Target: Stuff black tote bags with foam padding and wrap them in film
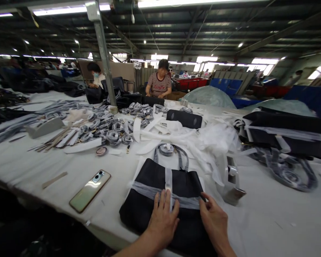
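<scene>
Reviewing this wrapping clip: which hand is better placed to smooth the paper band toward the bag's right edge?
Probably the right hand: its fingertips sit at the right end of the paper band on the black bag. The left hand lies flat over the strips' crossing, pinning it.

The flat black fabric bag (149, 178) has its near edge hidden under the left hand (162, 222) and right hand (216, 220); both forearms are cut off at the bottom edge; the thin dark object (203, 197) at the right fingertips is too small to tell.
</scene>
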`<move>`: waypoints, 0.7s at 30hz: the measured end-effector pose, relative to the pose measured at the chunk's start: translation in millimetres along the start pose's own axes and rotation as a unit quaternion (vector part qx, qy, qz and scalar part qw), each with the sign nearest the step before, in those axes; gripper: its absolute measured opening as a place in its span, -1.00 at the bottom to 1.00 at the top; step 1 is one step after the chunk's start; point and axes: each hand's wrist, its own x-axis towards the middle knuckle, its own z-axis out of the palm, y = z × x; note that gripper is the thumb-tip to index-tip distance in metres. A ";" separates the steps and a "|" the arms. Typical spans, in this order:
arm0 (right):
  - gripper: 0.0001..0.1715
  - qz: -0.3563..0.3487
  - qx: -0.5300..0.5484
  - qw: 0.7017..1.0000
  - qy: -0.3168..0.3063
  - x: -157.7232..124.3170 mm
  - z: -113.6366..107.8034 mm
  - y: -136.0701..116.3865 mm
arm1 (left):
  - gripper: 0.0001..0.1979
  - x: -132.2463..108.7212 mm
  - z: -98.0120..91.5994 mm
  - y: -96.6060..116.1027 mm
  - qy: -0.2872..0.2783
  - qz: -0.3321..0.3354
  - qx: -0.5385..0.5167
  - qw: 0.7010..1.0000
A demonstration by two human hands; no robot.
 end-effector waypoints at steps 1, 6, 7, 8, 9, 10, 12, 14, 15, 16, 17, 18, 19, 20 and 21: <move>-0.45 -0.007 -0.019 1.000 0.007 2.3 0.3 2.3 | -0.41 -0.3 1.3 -0.7 0.003 -0.006 -0.002 1.000; -0.45 -0.024 -0.089 0.993 0.070 9.8 -19.6 3.7 | -0.41 0.2 -1.6 2.9 0.014 -0.024 -0.028 0.999; -0.44 -0.044 -0.101 0.989 0.094 7.3 -26.1 -0.4 | -0.41 0.2 -2.3 4.1 0.017 -0.026 -0.032 0.999; -0.45 -0.088 -0.109 0.984 0.107 2.9 -31.4 -6.3 | -0.42 0.2 -2.4 5.1 0.019 -0.027 -0.035 0.999; -0.48 -0.160 -0.113 0.976 0.096 -3.2 -34.5 -13.3 | -0.43 0.0 -2.0 5.9 0.021 -0.028 -0.037 0.999; -0.52 -0.249 -0.114 0.960 0.060 -10.2 -34.9 -20.5 | -0.45 -0.2 -1.1 6.4 0.022 -0.027 -0.037 0.999; -0.58 -0.403 -0.122 0.906 -0.050 -24.2 -28.2 -31.3 | -0.45 -1.0 1.0 6.7 0.024 -0.027 -0.033 0.999; -0.60 -0.470 -0.153 0.862 -0.115 -33.1 -15.9 -31.3 | -0.42 -1.9 1.7 6.2 0.020 -0.027 -0.030 0.999; -0.60 -0.477 -0.172 0.854 -0.117 -34.5 -9.6 -26.6 | -0.40 -2.1 0.9 5.7 0.016 -0.029 -0.030 0.999; -0.60 -0.480 -0.189 0.851 -0.103 -33.6 -4.0 -19.4 | -0.38 -2.0 -0.7 5.1 0.009 -0.031 -0.032 0.999; -0.60 -0.479 -0.205 0.849 -0.087 -30.6 0.6 -10.6 | -0.38 -1.5 -3.0 4.5 0.000 -0.032 -0.035 0.999; -0.61 -0.484 -0.218 0.844 -0.072 -26.0 4.2 -1.4 | -0.39 -0.8 -5.7 3.9 -0.010 -0.033 -0.038 0.999; -0.61 -0.493 -0.229 0.837 -0.058 -20.7 6.7 7.1 | -0.39 0.2 -8.6 3.4 -0.019 -0.035 -0.041 0.998; -0.61 -0.502 -0.238 0.830 -0.047 -15.6 8.3 14.2 | -0.39 1.2 -11.4 3.0 -0.026 -0.035 -0.044 0.998; -0.61 -0.513 -0.245 0.822 -0.036 -11.4 8.9 19.4 | -0.39 2.1 -13.7 2.8 -0.032 -0.035 -0.046 0.998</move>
